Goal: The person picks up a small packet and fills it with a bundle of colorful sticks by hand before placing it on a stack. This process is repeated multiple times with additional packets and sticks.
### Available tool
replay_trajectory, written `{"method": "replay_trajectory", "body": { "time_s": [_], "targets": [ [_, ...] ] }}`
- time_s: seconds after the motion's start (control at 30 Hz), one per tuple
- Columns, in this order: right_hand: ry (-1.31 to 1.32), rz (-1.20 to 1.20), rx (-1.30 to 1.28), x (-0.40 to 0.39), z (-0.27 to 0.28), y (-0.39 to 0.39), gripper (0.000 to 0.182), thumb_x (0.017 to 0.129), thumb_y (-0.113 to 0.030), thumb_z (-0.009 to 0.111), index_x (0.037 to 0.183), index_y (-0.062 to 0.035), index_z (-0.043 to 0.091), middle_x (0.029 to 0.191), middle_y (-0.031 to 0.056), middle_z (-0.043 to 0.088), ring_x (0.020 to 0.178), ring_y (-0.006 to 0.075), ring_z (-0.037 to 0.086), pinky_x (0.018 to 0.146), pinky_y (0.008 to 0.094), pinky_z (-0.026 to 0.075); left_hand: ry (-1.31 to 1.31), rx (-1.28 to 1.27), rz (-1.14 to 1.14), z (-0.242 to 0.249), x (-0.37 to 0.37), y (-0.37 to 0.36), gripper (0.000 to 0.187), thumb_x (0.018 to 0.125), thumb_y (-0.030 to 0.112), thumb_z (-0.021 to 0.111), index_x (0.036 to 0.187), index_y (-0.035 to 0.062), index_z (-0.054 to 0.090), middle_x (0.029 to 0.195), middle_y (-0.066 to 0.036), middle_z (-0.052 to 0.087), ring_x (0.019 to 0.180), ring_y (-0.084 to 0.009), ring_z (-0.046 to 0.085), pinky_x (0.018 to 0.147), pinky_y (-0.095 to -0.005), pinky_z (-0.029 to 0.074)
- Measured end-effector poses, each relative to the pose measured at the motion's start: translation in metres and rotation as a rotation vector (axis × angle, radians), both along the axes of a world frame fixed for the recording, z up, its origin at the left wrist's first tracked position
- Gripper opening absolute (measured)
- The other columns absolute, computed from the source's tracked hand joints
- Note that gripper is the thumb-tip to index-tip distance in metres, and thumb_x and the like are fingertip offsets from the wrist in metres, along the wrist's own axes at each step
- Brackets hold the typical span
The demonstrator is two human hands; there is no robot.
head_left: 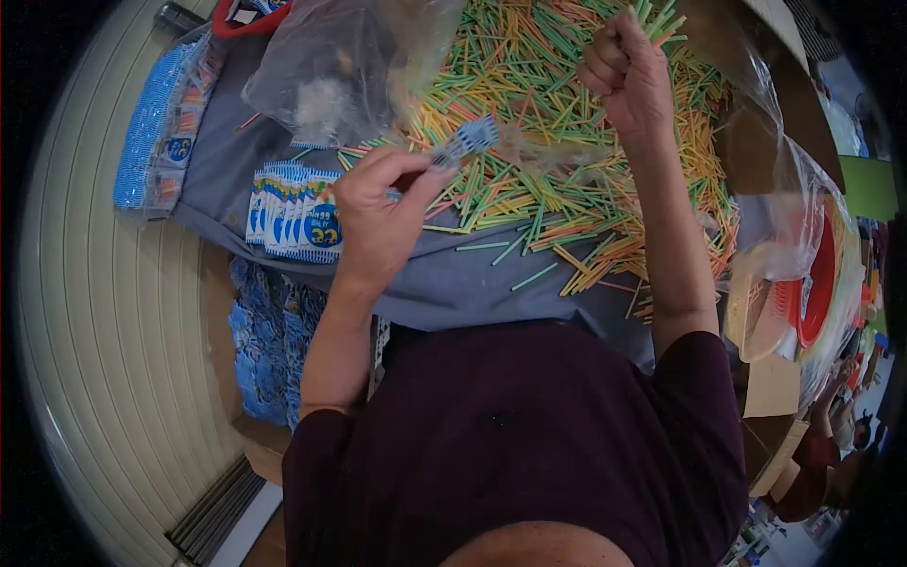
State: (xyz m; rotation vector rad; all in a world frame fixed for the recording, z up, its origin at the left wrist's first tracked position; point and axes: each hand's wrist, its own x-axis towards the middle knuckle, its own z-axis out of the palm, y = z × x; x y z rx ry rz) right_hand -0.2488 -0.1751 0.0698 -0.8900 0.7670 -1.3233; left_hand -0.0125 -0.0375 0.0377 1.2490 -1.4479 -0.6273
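My left hand (385, 203) pinches a small blue-and-white printed packet (470, 139) between thumb and fingers, above the near side of the pile. Farther up and to the right, my right hand (631, 77) is closed in a fist around a bunch of thin coloured sticks (661, 21), whose ends poke out past the fingers. Below both hands spreads a large heap of thin green, yellow and orange sticks (557, 104). Next to my left wrist lies a row of overlapping blue-and-white packets (295, 213).
Clear plastic (331, 71) lies at the back left, near a red container (248, 17). A bag of packets (168, 123) sits at the far left. Below the grey cloth (453, 293), a cardboard box holds blue packets (269, 350). A red basin (817, 283) stands right; people are beyond.
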Motion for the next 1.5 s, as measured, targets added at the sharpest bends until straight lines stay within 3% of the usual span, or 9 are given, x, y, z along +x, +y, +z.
{"method": "replay_trajectory", "body": {
  "time_s": [0.33,0.43,0.57,0.63,0.77,0.83,0.97,1.03,1.5],
  "targets": [
    [0.067,0.033,-0.355,0.000,0.014,-0.001,0.026,0.102,-0.028,0.048,0.084,-0.0081,0.049,0.068,0.0009,0.043,0.065,0.0134,0.042,0.057,0.0277,0.034,0.310,0.149,-0.292,-0.017,-0.072,-0.074,0.012,0.081,0.000,0.076,0.093,-0.0014,0.071,0.080,-0.002,0.070,0.072,-0.0053,0.061,0.064,-0.0203,0.049],
    [0.086,0.051,-0.455,-0.001,0.017,-0.001,0.027,0.101,-0.028,0.047,0.084,-0.0075,0.048,0.070,0.0028,0.047,0.069,0.0153,0.047,0.060,0.0286,0.037,0.482,0.134,-0.264,-0.019,-0.085,-0.081,0.014,0.079,0.004,0.078,0.092,-0.0009,0.073,0.072,-0.001,0.067,0.064,-0.0036,0.056,0.057,-0.0209,0.045],
    [0.093,0.091,-0.554,-0.002,0.018,0.000,0.028,0.101,-0.029,0.046,0.084,-0.0069,0.047,0.072,0.0047,0.051,0.074,0.0171,0.052,0.063,0.0295,0.041,0.361,0.098,-0.246,-0.027,-0.085,-0.090,0.014,0.080,0.004,0.078,0.093,-0.0013,0.073,0.074,-0.001,0.068,0.066,-0.0039,0.057,0.058,-0.0202,0.045],
    [0.346,0.023,-0.505,-0.006,0.017,-0.001,0.029,0.100,-0.030,0.045,0.085,-0.0064,0.048,0.089,0.0112,0.063,0.092,0.0225,0.060,0.070,0.0317,0.045,0.469,0.149,-0.291,-0.022,-0.087,-0.092,0.016,0.082,-0.001,0.075,0.097,-0.0012,0.071,0.088,-0.003,0.071,0.078,-0.0063,0.063,0.070,-0.0201,0.050],
    [0.161,-0.018,-0.413,-0.002,-0.001,-0.008,0.024,0.096,-0.027,0.054,0.082,-0.0079,0.058,0.079,0.0031,0.067,0.066,0.0081,0.050,0.053,0.0266,0.038,0.537,0.102,-0.272,-0.021,-0.092,-0.104,0.016,0.080,0.005,0.078,0.094,-0.0013,0.073,0.077,-0.002,0.070,0.067,-0.0041,0.058,0.060,-0.0200,0.047],
    [0.244,0.125,-0.425,-0.011,-0.005,-0.012,0.031,0.099,-0.033,0.042,0.089,-0.0055,0.051,0.110,0.0176,0.066,0.113,0.0242,0.056,0.094,0.0376,0.043,0.532,0.114,-0.290,-0.023,-0.093,-0.107,0.016,0.081,0.006,0.078,0.094,-0.0014,0.073,0.076,-0.002,0.070,0.067,-0.0043,0.058,0.060,-0.0204,0.047],
    [0.296,0.129,-0.545,-0.011,-0.005,-0.015,0.032,0.099,-0.033,0.040,0.092,-0.0049,0.053,0.113,0.0184,0.065,0.114,0.0252,0.056,0.101,0.0391,0.040,0.458,0.116,-0.256,-0.025,-0.090,-0.107,0.016,0.081,0.006,0.077,0.095,-0.0016,0.073,0.078,-0.002,0.070,0.068,-0.0044,0.058,0.061,-0.0207,0.047],
    [0.339,0.069,-0.566,-0.003,0.000,-0.010,0.034,0.096,-0.031,0.045,0.083,-0.0041,0.060,0.107,0.0119,0.070,0.099,0.0200,0.062,0.096,0.0371,0.043,0.469,0.116,-0.266,-0.024,-0.088,-0.106,0.017,0.081,0.006,0.077,0.096,-0.0017,0.073,0.080,-0.002,0.070,0.070,-0.0046,0.058,0.063,-0.0208,0.047],
    [0.170,0.168,-0.481,-0.010,-0.004,-0.014,0.035,0.102,-0.031,0.041,0.101,-0.0010,0.058,0.101,0.0166,0.069,0.109,0.0281,0.061,0.098,0.0417,0.044,0.488,0.220,-0.298,-0.028,-0.077,-0.107,0.019,0.081,0.008,0.077,0.098,-0.0007,0.073,0.079,-0.002,0.069,0.073,-0.0058,0.059,0.067,-0.0218,0.048]
  ]
}}
